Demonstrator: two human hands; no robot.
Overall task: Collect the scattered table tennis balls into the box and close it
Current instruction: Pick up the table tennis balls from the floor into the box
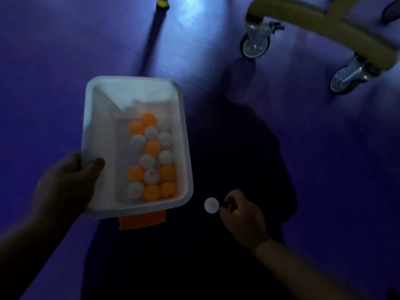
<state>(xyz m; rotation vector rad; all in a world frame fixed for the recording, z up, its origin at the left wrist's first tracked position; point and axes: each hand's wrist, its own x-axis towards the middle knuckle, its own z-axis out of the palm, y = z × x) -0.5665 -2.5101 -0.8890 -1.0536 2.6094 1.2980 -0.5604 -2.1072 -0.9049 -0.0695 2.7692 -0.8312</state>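
**Table tennis balls mostly in the box, one more at the fingertips**

The table tennis balls [151, 156], a mix of white and orange ones, lie bunched together on the bottom of a white rectangular plastic box [101, 126], crowded toward its right wall. The box is open at the top and is carried above a purple floor [65, 61]. The left hand [67, 182] grips the box at its near left corner, with the thumb [95, 164] hooked over the rim onto the inside wall and the other fingers hidden underneath. A flat orange piece [141, 220] sticks out from under the near edge of the box; what it is cannot be told.

Just beside the box's near right corner, the right hand [242, 215] pinches a single white ball [211, 205] between thumb and curled forefinger, outside the box and apart from its rim.

A dark shadow [238, 148] spreads on the floor below both hands. At upper right stands a yellow frame [324, 20] on two metal caster wheels [255, 45]. A dark pole [154, 33] with a yellow band slants in from the top edge.
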